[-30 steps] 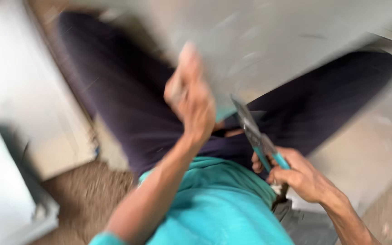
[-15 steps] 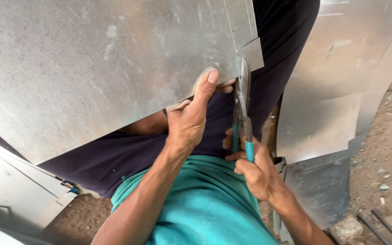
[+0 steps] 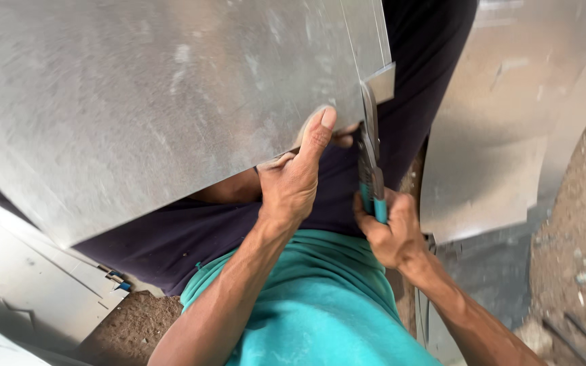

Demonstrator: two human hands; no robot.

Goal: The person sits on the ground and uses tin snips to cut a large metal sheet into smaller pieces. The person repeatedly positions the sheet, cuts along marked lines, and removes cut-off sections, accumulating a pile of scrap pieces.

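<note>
A large grey sheet of metal (image 3: 157, 102) rests across my lap and fills the upper left of the view. My left hand (image 3: 296, 179) grips its near edge, thumb pressed flat on top. My right hand (image 3: 388, 230) is closed round the teal handles of tin snips (image 3: 369, 152). The blades point away from me and bite into the sheet's near edge, just right of my left thumb. A narrow strip of metal (image 3: 380, 80) stands partly cut off to the right of the blades. I wear a teal shirt and dark trousers.
More curved metal sheets (image 3: 503, 135) lie on the dirt ground at the right. Flat offcuts (image 3: 28, 285) are stacked at the lower left. Small stones and two thin dark rods (image 3: 578, 332) lie on the soil at the lower right.
The view has steadied from a blur. The sheet has come over my lap, my left hand has taken its edge, and the snips have gone up into the cut.
</note>
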